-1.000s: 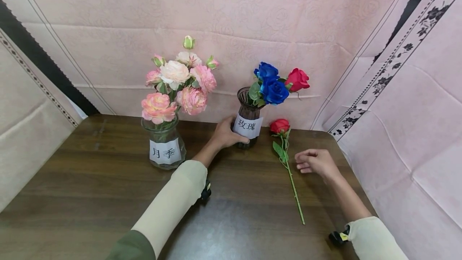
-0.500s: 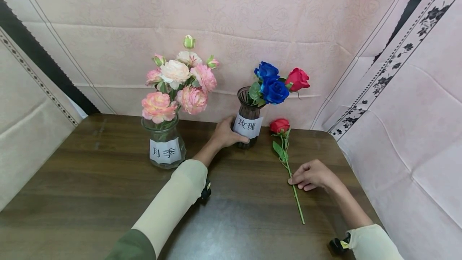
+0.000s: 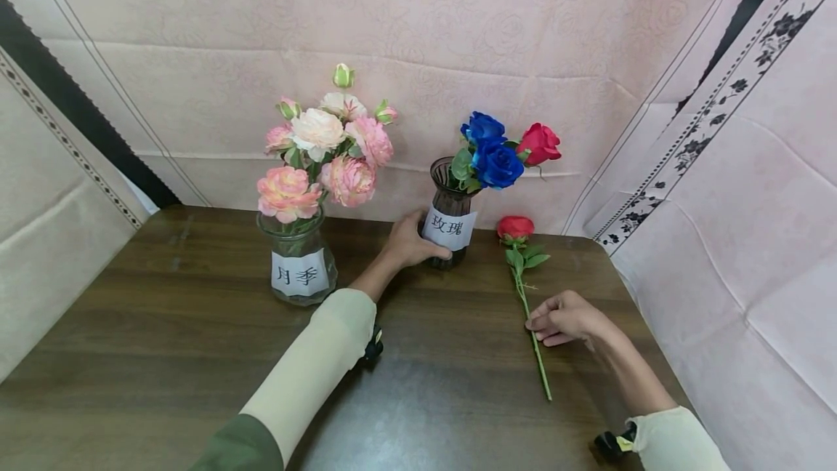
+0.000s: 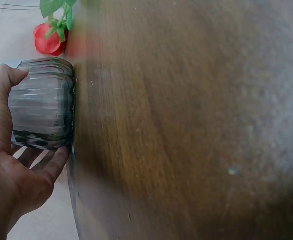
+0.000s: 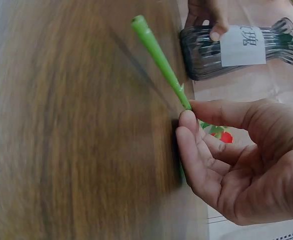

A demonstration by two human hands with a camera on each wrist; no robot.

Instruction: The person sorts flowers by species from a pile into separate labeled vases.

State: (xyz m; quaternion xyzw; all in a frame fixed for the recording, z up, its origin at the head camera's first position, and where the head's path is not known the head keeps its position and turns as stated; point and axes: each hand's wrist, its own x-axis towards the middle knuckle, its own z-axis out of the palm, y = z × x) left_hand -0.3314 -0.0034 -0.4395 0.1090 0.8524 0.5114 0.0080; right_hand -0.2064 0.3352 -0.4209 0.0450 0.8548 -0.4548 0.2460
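Observation:
My left hand (image 3: 412, 242) grips the lower part of a dark ribbed glass vase (image 3: 451, 202) with a white paper label. Two blue roses (image 3: 497, 164) and a red-pink rose (image 3: 539, 144) stand in that vase. In the right wrist view, my right hand (image 5: 246, 160) pinches the green stem (image 5: 159, 55) of a single red rose (image 3: 515, 227) between thumb and fingertips. The cut end of the stem points toward me, and a shadow falls on the wood beneath it. In the left wrist view, the thumb and fingers lie around the vase base (image 4: 44, 105).
To the left stands a clear glass vase (image 3: 302, 271), also labelled, holding several pink and cream flowers (image 3: 327, 151). The brown wooden table (image 3: 418, 398) ends at a pale pink patterned cloth (image 3: 418, 13) behind and at the sides.
My right hand has moved down and left to the stem and taken hold of it. The red rose has turned, its bloom shifting slightly right. My left hand stays on the vase.

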